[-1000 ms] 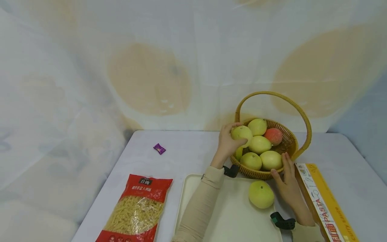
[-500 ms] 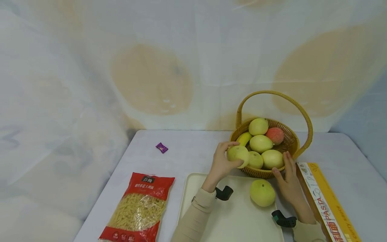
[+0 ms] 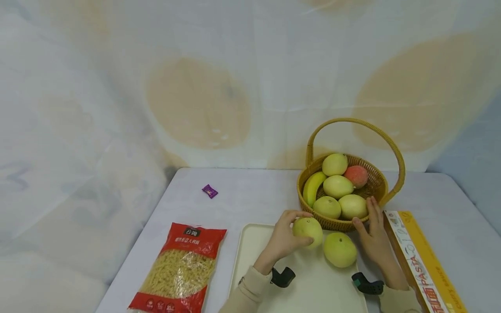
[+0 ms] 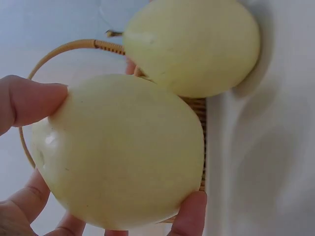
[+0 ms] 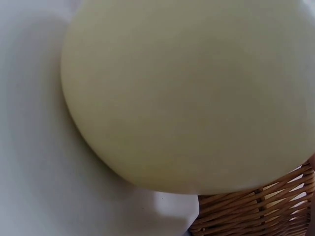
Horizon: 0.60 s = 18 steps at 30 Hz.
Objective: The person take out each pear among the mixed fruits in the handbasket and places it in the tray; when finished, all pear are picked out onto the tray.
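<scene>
My left hand [image 3: 283,237] holds a pale yellow-green melon [image 3: 309,231] over the far part of the cream tray [image 3: 305,287], thumb and fingers spread around it in the left wrist view. Just to its right, a second melon [image 3: 339,250] sits on the tray; it fills most of the right wrist view. A wicker basket [image 3: 332,224] stands behind the tray. My right hand [image 3: 375,243] touches the basket's front right rim with extended fingers. Inside the basket lie a banana [image 3: 313,188], a red fruit [image 3: 355,176] and several pale yellow-green fruits [image 3: 338,187].
The basket's tall arched handle [image 3: 354,121] rises above the fruit. A red bag of pasta [image 3: 178,267] lies left of the tray, and a purple-wrapped candy [image 3: 210,191] lies farther back. A long pasta box [image 3: 422,265] is to the right, beside my right forearm.
My left hand has lifted the melon out of the basket's left side and brought it forward over the tray, uncovering the banana. The right hand stays at the basket rim.
</scene>
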Tool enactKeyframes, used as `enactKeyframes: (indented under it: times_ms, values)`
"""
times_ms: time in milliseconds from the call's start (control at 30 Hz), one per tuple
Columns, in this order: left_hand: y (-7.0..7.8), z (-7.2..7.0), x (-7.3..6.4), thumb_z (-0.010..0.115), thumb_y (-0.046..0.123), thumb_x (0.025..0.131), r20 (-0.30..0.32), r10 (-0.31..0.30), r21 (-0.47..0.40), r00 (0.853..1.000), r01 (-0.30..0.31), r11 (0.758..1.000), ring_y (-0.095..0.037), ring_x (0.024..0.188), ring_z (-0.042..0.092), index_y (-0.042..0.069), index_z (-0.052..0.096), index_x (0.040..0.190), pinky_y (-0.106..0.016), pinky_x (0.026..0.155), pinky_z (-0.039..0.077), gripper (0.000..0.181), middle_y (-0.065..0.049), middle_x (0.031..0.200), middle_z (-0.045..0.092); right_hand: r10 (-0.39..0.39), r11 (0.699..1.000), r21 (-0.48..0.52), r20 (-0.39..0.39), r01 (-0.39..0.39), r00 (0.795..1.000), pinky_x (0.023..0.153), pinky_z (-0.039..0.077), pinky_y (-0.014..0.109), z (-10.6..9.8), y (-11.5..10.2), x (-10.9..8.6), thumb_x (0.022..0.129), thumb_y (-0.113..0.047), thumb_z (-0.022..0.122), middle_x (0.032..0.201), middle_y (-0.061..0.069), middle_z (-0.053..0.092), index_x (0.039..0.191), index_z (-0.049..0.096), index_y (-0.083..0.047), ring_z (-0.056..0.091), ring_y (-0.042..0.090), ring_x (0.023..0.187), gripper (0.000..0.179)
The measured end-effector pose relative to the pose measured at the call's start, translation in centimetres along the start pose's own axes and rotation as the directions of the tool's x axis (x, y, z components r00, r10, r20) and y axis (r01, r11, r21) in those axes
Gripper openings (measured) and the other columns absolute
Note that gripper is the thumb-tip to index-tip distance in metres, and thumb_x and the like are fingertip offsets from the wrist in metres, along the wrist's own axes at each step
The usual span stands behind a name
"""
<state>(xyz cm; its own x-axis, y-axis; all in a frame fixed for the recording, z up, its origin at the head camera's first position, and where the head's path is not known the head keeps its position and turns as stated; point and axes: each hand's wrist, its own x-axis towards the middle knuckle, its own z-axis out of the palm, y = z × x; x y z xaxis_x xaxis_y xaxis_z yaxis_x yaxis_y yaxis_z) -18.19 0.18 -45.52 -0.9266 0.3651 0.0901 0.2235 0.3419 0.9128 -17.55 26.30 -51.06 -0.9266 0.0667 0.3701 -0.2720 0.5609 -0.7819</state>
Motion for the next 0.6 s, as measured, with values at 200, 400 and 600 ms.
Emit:
enactKeyframes:
  times_ms: [200, 400, 600]
  values:
    - [-1.4, 1.3, -0.6, 0.081, 0.008, 0.074, 0.057, -0.014, 0.001, 0.998, 0.014, 1.000, -0.011, 0.113, 0.046, 0.025, 0.065, 0.119, -0.031, 0.098, 0.039, 0.051, 0.001, 0.126, 0.052, 0.003, 1.000, 0.004, 0.001, -0.003, 1.000, 0.107, 0.010, 0.074, 0.1, 0.2, 0.0, 0.102, -0.019, 0.048, 0.162, 0.022, 0.000, 0.157, 0.002, -0.012, 0.001, 0.047, 0.147, 0.073]
    - [-1.9, 2.0, -0.6, 0.078, 0.004, 0.075, 0.147, 0.003, 0.020, 0.989, -0.006, 1.000, -0.011, 0.121, 0.045, 0.023, 0.064, 0.120, -0.030, 0.105, 0.036, 0.051, 0.001, 0.129, 0.051, 0.008, 1.000, 0.008, 0.011, -0.008, 1.000, 0.106, 0.010, 0.075, 0.1, 0.0, -0.1, 0.102, -0.019, 0.048, 0.162, 0.021, -0.001, 0.157, 0.001, -0.014, 0.001, 0.048, 0.146, 0.073]
    - [-1.5, 1.8, -0.6, 0.078, 0.002, 0.075, 0.156, 0.005, 0.030, 0.988, -0.009, 1.000, -0.013, 0.123, 0.046, 0.021, 0.064, 0.122, -0.030, 0.106, 0.036, 0.053, 0.000, 0.130, 0.052, 0.007, 1.000, 0.005, 0.005, -0.007, 1.000, 0.106, 0.010, 0.075, 0.1, -0.1, -0.1, 0.102, -0.019, 0.048, 0.162, 0.021, -0.001, 0.157, 0.001, -0.013, 0.001, 0.048, 0.146, 0.072]
